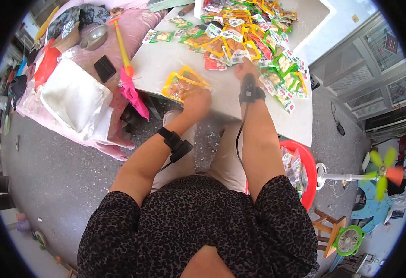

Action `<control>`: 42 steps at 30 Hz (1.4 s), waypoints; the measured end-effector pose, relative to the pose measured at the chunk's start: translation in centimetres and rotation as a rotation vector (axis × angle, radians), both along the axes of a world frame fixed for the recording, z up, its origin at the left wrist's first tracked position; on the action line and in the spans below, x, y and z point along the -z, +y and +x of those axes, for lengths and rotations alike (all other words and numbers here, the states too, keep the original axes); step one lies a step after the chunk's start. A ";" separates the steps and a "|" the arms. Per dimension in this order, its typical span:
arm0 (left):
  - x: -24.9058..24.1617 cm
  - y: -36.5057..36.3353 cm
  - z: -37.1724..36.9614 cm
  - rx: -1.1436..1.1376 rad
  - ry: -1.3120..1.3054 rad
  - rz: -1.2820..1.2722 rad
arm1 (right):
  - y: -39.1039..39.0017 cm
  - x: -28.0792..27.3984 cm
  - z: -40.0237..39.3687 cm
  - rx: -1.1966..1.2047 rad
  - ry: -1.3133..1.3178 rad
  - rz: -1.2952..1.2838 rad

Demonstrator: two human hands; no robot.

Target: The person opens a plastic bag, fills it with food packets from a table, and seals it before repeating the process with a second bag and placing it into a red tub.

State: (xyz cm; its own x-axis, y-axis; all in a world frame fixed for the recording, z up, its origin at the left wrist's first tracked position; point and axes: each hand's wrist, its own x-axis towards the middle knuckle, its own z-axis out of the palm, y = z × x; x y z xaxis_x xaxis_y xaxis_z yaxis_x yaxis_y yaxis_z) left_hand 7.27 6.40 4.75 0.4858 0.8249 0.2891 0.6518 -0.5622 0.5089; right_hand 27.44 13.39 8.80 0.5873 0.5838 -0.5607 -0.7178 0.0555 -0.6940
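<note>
The left hand (pixel 198 102) is curling over the lower right corner of some yellow packs (pixel 177 84) at the near edge of the bench (pixel 152 65). Those packs are lying apart from the pile (pixel 233 37), perhaps so that they are sitting close to the body. The fingers are hiding under this hand, so I cannot tell whether the grip is pinching the packs or only pressing on them. The right hand (pixel 247 72) is lying at the near side of the pile, its fingertips seemingly touching a white-labelled pack (pixel 238 56); that grip is looking curled, but I cannot tell whether it is pinching anything.

The pale bench is carrying the mixed pile toward its far right, probably leaving working room nearer the person. A white box (pixel 310 21) is bordering the pile, and a red tub (pixel 310 169) is standing below the right edge, holding more packs. To the left, pink cloth (pixel 31 107) is bearing a white tray (pixel 73 99), a dark slab (pixel 104 68) and a bowl (pixel 95 39). Beyond the speckled floor (pixel 64 180), a green fan (pixel 349 240) is standing by a wooden stool (pixel 336 231).
</note>
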 end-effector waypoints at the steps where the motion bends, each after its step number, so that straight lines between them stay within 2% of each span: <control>1: 0.0 0.0 0.0 -0.004 -0.006 0.002 | 0.2 0.1 0.0 -0.009 -0.032 0.003; 6: 0.6 0.0 -0.1 0.016 -0.045 0.032 | 0.9 2.6 0.1 -0.048 -0.175 0.020; 10: 0.3 0.0 0.0 0.015 -0.034 0.041 | 2.8 6.2 3.1 -0.260 -0.632 -0.042; 12: 0.3 0.1 -0.1 0.017 -0.039 0.047 | 2.4 6.1 3.4 -0.290 -0.727 0.017; 15: 0.5 0.0 -0.1 0.018 -0.057 0.042 | 0.6 5.7 2.8 -0.214 -0.562 0.287; 18: 0.2 -0.2 -0.2 0.022 -0.069 0.045 | -2.3 5.5 2.1 -0.202 -0.489 0.442; 23: -1.3 -0.8 -0.6 0.028 -0.085 -0.044 | -8.4 3.6 0.0 -0.259 -0.474 0.542; 25: -2.1 -1.2 -0.7 0.043 -0.227 0.092 | -11.6 -0.9 -2.1 -0.271 -0.197 0.561; 28: -2.5 -1.6 -0.4 0.086 -0.305 0.237 | -14.1 -2.0 -2.8 -0.381 -0.258 0.484; 31: -3.9 -2.5 -0.4 0.185 -0.238 0.253 | -16.1 -2.6 -3.9 -0.468 -0.131 0.546; 36: -3.5 -4.2 0.2 0.432 -0.299 0.026 | -18.4 -2.6 -4.2 -0.539 0.182 0.688; 38: -4.0 -5.2 0.2 0.501 -0.315 -0.047 | -19.1 -2.6 -4.3 -0.512 0.270 0.672; 41: -2.9 -6.1 0.8 0.569 -0.498 -0.182 | -20.0 -3.2 -5.2 -0.491 0.327 0.612; 42: -4.2 -6.3 0.6 0.574 -0.482 -0.311 | -20.2 -3.4 -5.5 -0.485 0.332 0.586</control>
